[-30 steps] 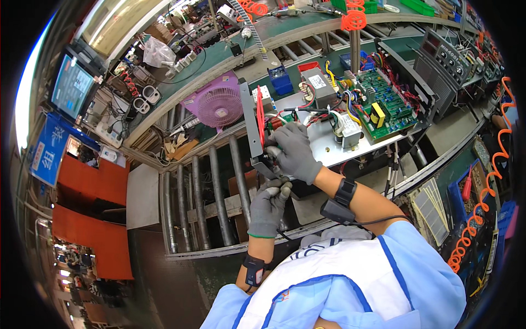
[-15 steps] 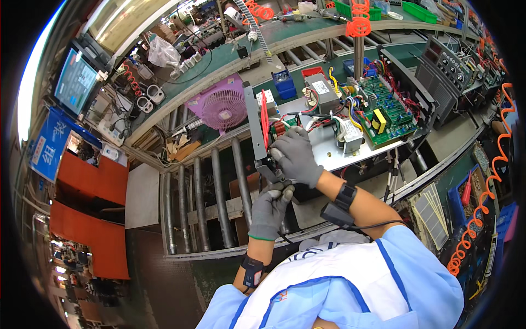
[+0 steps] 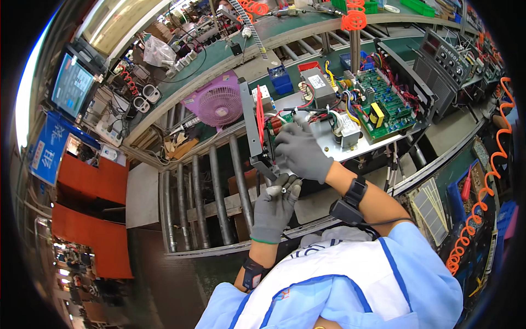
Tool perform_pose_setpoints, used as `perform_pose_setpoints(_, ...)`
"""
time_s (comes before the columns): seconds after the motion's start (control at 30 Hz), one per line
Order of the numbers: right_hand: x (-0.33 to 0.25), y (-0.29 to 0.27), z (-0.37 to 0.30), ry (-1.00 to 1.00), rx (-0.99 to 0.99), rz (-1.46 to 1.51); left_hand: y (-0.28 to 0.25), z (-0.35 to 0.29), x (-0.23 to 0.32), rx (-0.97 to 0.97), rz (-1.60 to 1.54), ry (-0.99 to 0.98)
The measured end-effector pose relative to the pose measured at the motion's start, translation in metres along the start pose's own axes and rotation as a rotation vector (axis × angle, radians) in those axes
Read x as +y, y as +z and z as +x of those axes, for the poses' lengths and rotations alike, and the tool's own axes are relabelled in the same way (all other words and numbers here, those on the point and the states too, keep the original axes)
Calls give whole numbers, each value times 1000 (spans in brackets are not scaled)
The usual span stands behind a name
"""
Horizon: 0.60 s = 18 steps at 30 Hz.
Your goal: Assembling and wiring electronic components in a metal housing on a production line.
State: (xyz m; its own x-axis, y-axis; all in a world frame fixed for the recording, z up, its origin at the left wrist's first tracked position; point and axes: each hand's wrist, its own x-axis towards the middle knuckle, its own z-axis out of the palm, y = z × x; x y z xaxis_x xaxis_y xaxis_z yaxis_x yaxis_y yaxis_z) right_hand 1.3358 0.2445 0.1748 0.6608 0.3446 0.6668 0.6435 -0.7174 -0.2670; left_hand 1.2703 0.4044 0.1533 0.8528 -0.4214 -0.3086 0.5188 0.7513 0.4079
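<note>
An open machine chassis lies across the rollers, its grey upright end panel nearest my hands. My left hand, in a grey glove, is just below that panel's lower corner. Its fingers curl upward around a small shiny metal piece of fastener size, too small to name. My right hand, gloved too, reaches over the metal base plate to the inner side of the panel, fingers bent and their tips hidden. Red wires hang along the panel. A white-labelled transformer stands right of my right hand.
Green circuit board fills the chassis's right part. A purple fan stands behind the steel rollers. Blue bin sits behind the chassis. An orange coiled hose hangs at the right.
My right hand has shifted slightly right and toward me, and the hands have drawn apart. My left hand has turned, its fingers opening enough to show the small metal piece.
</note>
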Motion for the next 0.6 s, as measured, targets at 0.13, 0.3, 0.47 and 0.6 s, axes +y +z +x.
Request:
perform_pose_setpoints(0.13, -13, -42, -6, 25, 15, 229, 20, -4, -1, -44, 4, 30)
perform_pose_setpoints(0.3, -28, -43, -22, -98, -87, 47, 35, -3, -4, -259, 54, 38)
perform_pose_setpoints(0.47, -41, -36, -14, -131, -35, -117, 32, -2, -6, -202, 656, 361)
perform_pose_setpoints(0.6, -20, -31, 0, 146, 152, 83, 51, -15, -1, -148, 571, 421)
